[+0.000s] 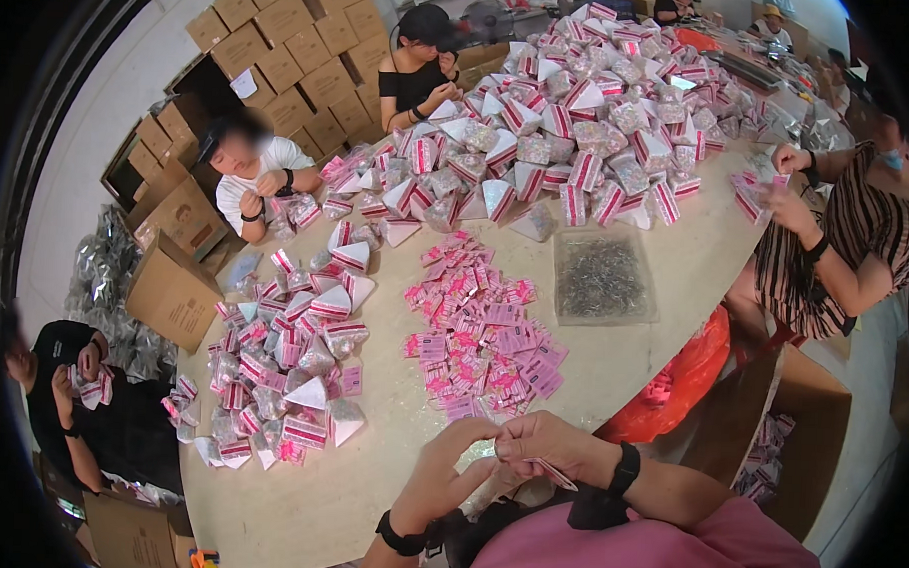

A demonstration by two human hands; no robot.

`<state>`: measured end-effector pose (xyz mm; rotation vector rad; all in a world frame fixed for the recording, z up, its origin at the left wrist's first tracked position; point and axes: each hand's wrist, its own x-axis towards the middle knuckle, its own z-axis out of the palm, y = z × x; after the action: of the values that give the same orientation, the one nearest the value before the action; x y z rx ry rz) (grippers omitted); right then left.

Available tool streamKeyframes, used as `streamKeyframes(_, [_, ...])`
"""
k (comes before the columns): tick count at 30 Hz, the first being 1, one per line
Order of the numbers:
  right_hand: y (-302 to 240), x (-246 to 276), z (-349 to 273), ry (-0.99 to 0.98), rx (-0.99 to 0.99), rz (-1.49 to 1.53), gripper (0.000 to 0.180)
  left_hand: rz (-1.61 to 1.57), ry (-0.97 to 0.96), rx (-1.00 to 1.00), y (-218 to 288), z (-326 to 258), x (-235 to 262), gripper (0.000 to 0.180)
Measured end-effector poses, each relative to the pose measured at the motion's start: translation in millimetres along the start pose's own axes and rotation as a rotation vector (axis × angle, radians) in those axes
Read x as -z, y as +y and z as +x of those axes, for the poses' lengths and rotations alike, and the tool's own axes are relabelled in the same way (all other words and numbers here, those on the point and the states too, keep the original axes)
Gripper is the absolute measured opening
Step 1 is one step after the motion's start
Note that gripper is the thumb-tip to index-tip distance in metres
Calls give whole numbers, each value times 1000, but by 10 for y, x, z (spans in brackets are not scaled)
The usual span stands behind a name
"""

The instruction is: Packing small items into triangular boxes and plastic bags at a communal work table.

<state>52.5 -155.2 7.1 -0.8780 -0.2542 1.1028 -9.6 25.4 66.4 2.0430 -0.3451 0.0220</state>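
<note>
The right hand (549, 443) pinches a thin flat piece (556, 475) near the pink cards (488, 335) on the table (306, 519). The left hand (438, 474) curves beside it; whether its fingers grip, I cannot tell.

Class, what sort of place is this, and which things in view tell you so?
Probably a packing workshop: several people work around one table heaped with small filled packets, a pile of pink cards lies near them, and brown cartons stand stacked behind.
</note>
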Motion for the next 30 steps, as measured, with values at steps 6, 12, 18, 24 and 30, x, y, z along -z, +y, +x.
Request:
streamKeyframes(6, [97, 53, 63, -22, 47, -41, 17, 228, 103, 102, -90, -110, -132, 9])
streamKeyframes(12, [-131, -138, -8, 156, 99, -364, 12, 100, 178, 191, -181, -12, -250, 9])
streamKeyframes(18, [-45, -96, -3, 303, 506, -1005, 16, -472, 212, 466, -308, 37, -316, 19])
streamKeyframes(24, [1, -2, 15, 321, 706, -1499, 17, -524, 249, 425, -333, 85, -388, 21])
streamKeyframes(30, [-24, 277, 52, 499, 673, -986, 13, -404, 199, 395, -312, 588, -103, 15])
